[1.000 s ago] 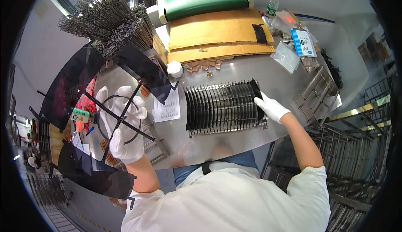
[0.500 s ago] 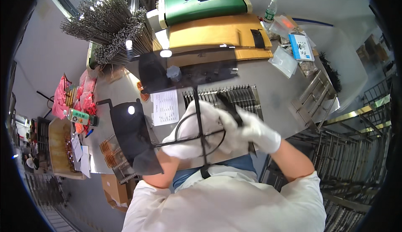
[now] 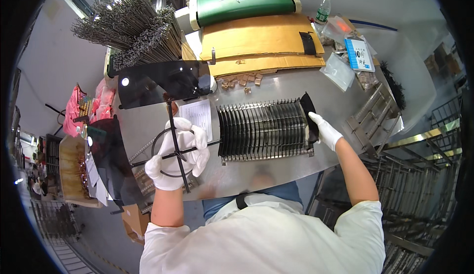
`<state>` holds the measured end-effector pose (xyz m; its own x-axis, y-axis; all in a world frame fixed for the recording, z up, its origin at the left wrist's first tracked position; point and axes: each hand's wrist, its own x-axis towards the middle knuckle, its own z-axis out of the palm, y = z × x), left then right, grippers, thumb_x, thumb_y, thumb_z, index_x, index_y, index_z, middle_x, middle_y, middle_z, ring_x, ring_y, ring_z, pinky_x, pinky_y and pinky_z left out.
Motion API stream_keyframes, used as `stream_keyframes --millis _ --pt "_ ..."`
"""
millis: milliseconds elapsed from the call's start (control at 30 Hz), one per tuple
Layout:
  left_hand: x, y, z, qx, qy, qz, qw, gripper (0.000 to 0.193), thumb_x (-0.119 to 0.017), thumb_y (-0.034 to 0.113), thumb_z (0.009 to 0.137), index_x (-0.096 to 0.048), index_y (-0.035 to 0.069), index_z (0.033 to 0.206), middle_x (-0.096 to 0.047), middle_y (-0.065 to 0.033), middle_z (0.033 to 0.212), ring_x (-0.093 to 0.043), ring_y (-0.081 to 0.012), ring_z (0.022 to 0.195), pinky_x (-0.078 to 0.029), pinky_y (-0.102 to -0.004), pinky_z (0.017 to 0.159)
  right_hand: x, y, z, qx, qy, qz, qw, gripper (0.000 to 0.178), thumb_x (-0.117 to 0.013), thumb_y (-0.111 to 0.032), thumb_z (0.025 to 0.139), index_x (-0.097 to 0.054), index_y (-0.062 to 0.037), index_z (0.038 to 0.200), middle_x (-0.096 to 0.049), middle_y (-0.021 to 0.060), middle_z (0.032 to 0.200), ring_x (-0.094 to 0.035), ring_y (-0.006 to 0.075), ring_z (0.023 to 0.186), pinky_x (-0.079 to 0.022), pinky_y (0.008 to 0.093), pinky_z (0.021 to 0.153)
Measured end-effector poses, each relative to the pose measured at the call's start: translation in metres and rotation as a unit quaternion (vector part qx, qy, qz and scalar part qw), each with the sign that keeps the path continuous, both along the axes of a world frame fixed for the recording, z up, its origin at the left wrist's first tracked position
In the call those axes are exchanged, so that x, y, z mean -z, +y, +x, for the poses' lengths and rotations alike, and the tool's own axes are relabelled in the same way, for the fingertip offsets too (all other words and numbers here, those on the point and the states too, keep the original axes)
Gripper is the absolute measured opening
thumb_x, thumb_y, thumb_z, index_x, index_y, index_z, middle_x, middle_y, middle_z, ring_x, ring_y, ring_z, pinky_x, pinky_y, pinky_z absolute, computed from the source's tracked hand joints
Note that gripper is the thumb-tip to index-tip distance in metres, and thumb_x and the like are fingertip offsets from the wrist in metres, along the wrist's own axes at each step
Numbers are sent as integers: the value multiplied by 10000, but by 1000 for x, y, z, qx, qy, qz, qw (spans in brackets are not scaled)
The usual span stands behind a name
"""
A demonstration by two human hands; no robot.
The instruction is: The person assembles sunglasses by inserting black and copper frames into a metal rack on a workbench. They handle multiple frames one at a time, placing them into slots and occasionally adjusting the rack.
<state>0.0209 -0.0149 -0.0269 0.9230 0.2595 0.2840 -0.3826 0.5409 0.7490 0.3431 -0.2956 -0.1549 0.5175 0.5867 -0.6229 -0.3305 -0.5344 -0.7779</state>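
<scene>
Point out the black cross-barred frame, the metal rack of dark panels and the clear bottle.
Black cross-barred frame [image 3: 179, 152]: head view, on the crossing of its bars.
Metal rack [image 3: 269, 157]: head view, on its near rail.
Clear bottle [image 3: 322, 15]: head view, on its green label.

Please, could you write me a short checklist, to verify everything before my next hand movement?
1. Left hand grips the cross-shaped frame: ok.
2. All four frame arms carry dark panels: not ok, two are bare.
3. Metal rack rests on the table: ok.
4. Right hand firmly pinches the rack's end panel: cannot tell.
5. Frame arm clear of the rack: cannot tell, they overlap in view.
</scene>
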Motion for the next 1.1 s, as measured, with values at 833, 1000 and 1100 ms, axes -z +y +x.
stream_keyframes --millis 833,1000,1100 --pt "-3 -10 -3 176 215 -8 961 1203 -672 922 657 -524 -124 1231 -648 -218 919 -623 -225 641 -495 -284 430 -154 26 -118 -170 17 193 966 327 -599 -132 907 -626 17 1196 -682 65 853 -623 103 671 -503 267 582" --pt "-5 16 -20 177 159 -51 970 1295 -547 1039 595 -544 -176 1042 -619 -177 708 -562 -264 450 -451 -334 386 -79 -26 -23 83 -67 168 980 535 -480 -359 1037 -473 -56 1478 -638 54 799 -589 133 593 -510 281 573" --pt "10 17 -26 163 143 -61 974 1297 -505 1045 620 -543 -172 1066 -628 -212 727 -593 -304 492 -457 -347 391 -35 -27 -17 37 -161 153 974 455 -451 -443 1058 -641 -37 1135 -661 56 740 -571 118 669 -458 275 629"
